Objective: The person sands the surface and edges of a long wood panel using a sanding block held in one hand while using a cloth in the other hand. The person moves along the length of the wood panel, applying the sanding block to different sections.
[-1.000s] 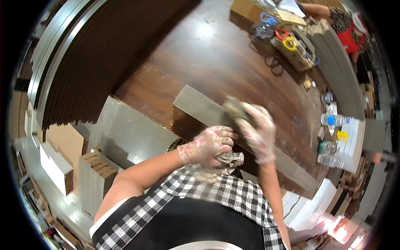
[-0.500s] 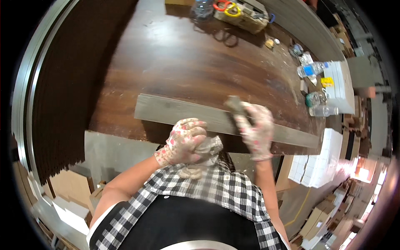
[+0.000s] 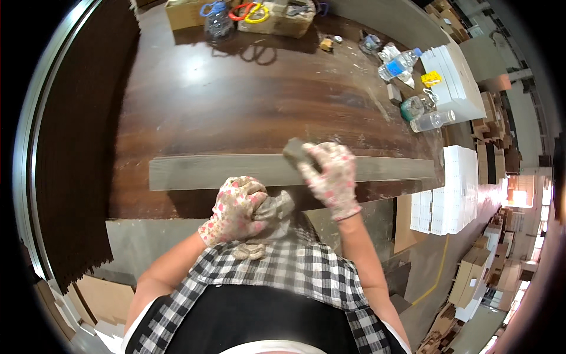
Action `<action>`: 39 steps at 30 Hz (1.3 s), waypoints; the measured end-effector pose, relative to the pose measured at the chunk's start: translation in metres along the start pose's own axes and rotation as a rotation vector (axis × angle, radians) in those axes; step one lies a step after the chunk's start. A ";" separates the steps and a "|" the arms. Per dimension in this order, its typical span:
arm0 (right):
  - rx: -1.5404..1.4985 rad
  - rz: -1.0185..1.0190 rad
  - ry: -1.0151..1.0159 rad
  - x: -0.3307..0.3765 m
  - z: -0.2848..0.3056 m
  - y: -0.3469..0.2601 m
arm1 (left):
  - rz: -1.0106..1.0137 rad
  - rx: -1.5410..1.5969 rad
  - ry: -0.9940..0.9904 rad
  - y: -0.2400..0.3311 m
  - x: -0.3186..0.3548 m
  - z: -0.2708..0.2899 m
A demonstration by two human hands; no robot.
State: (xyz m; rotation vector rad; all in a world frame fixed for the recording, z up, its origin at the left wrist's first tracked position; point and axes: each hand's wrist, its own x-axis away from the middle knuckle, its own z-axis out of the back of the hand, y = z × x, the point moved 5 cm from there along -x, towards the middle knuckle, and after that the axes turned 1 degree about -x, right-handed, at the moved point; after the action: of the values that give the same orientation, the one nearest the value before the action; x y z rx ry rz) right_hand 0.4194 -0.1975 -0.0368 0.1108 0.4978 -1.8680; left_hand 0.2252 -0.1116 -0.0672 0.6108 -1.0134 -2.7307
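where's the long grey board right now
In the head view, the long grey board lies left to right along the near side of the brown table, just beyond the left hand, with the right hand over it.

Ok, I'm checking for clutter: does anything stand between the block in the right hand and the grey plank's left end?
Nothing visible lies on the grey plank left of the block. The left hand, with crumpled whitish material, overlaps only the plank's near edge in view; I can't tell whether they touch.
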 end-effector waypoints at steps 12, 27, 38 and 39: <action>-0.069 -0.002 0.086 0.028 0.050 0.114 | -0.055 0.046 -0.129 0.068 -0.091 -0.079; -0.144 -0.044 0.023 0.059 0.096 0.214 | -0.064 -0.151 -0.224 0.096 -0.152 -0.142; 0.429 -0.481 0.087 0.115 0.198 0.469 | -0.051 -0.150 -0.143 0.107 -0.151 -0.144; 0.294 -0.416 0.137 0.112 0.200 0.466 | -0.054 -0.147 -0.143 0.105 -0.151 -0.144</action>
State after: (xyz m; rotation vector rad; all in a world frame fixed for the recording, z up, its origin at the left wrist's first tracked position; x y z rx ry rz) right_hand 0.8419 -0.4989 -0.0230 0.3557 0.3526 -2.3470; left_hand 0.4253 -0.2320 -0.0492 0.4304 -0.8261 -2.8986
